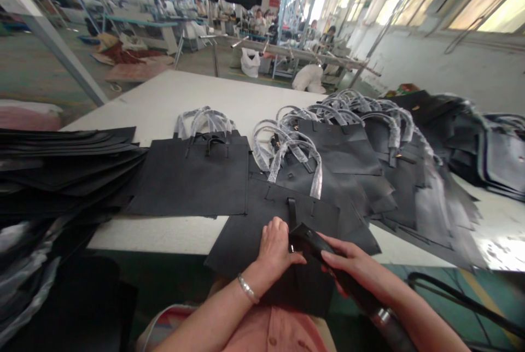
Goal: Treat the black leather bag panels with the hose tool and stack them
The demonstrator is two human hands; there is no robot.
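A pale bench (135,103) spans the view, its near edge just in front of the person. Over its right part spreads a heap of black bags (344,150), many with handles in clear wrapping, overlapping one another. On the left, a stack of black panels (61,166) lies in uneven layers. Between these, a flat black bag (197,177) rests on the bench, its wrapped handles pointing away from the person. The bag being worked on (246,232) lies nearest, partly on the bench and reaching over its near edge toward the person's lap, with its wrapped handles (318,171) at the far side. A long black tool (328,256) slants across it, gripped by the right hand (348,264) with the fingers wrapped around. The left hand (276,245) rests on the bag beside the tool's head, fingers bunched and thumb extended; whether it pinches anything cannot be told. A silvery bracelet (248,289) circles the left wrist. A narrow black strap (292,212) runs just beyond the left fingers, and a small shiny piece (292,248) shows near the thumb.
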